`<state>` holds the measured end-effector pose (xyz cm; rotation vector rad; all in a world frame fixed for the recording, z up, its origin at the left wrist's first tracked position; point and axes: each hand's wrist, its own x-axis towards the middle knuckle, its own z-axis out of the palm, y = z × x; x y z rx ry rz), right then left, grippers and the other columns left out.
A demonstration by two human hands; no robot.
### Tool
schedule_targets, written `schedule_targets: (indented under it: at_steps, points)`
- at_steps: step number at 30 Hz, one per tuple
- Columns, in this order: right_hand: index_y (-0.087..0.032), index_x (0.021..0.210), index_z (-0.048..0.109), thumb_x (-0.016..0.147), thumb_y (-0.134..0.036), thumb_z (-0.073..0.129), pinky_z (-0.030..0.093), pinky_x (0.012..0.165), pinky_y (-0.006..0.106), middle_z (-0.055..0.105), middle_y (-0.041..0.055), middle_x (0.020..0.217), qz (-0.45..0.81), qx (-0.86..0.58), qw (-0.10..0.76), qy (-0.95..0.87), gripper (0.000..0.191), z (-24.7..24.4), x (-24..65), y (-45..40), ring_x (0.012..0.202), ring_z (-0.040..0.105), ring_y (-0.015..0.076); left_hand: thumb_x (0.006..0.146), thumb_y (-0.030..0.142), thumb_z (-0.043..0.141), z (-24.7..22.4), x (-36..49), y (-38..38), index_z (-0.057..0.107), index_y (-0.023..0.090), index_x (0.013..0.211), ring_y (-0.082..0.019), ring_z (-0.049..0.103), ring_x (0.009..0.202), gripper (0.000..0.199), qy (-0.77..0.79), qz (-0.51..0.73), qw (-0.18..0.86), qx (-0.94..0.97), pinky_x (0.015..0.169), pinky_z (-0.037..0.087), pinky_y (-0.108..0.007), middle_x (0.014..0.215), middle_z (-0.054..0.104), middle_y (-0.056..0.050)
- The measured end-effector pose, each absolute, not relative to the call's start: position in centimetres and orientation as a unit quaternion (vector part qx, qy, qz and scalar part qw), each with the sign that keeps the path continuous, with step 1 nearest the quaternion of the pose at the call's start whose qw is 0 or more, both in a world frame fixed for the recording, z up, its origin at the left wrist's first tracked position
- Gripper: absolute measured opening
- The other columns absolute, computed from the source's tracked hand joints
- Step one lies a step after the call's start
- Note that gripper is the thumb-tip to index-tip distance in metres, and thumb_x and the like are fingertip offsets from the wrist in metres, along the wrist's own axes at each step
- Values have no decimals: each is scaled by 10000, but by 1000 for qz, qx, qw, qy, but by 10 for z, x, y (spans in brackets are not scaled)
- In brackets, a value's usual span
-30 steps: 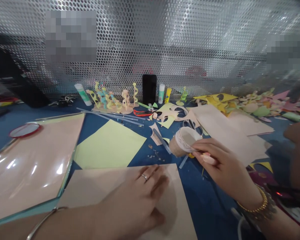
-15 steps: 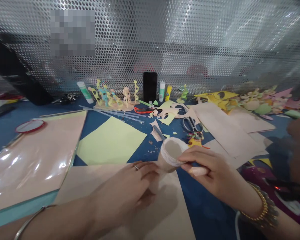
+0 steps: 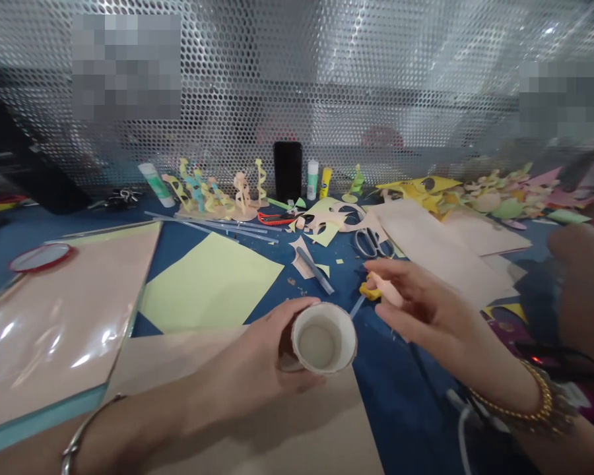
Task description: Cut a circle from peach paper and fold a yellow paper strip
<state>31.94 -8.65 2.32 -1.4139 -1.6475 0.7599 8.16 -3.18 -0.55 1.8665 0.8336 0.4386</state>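
Observation:
My left hand (image 3: 272, 356) wraps round a paper cup (image 3: 347, 356), its white inside tilted toward me. My right hand (image 3: 420, 310) is apart from the cup, to its right. Between its curled fingers sits a small pale pink oblong piece (image 3: 389, 290) whose kind I cannot make out. Just by those fingertips is a yellow thing (image 3: 370, 291), partly hidden by the hand. A thin translucent strip (image 3: 358, 306) lies between it and the cup. Beneath the left hand a beige paper sheet (image 3: 327, 429) covers the table.
Beyond the cup lie a capped pen (image 3: 315, 270), scissors (image 3: 373, 243), a red cutter (image 3: 276, 218) and paper scraps. Glue sticks (image 3: 313, 180) and a phone (image 3: 288, 170) stand at the back. Green paper (image 3: 212, 280) lies left; another person's arm (image 3: 584, 284) is at right.
The cup has tilted its opening toward me and come lower, now within my left hand. My right hand has left the rim and moved right and slightly up, the pale piece still in its fingers.

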Motion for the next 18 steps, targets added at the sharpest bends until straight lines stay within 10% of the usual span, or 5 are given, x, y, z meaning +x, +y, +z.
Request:
schedule_targets:
  at_steps: [5,12,18]
  points:
    - [-290,1336,341,929,-274,494,574,543,240,532,53,1024,395,-521,470,-593,436,13,325,-76,722,606,127,684,268,765,-9,80,-30,404,324,1297,-257,561,1141,714,355,167,562,728,925,497,-386,1289,561,-39]
    - [-248,1065,590,941,-277,497,480,416,206,581,17,938,351,-504,592,-522,158,16,325,-77,522,570,74,683,241,761,-1,81,-30,398,305,1286,-266,524,1188,707,364,130,604,697,953,480,-401,1311,540,-50]
    - [-289,1131,580,961,-318,447,523,522,218,650,24,987,354,-517,521,-580,218,9,322,-81,616,631,100,670,302,782,-6,84,-28,410,345,1277,-258,565,1137,713,358,159,563,728,915,503,-390,1287,560,-33]
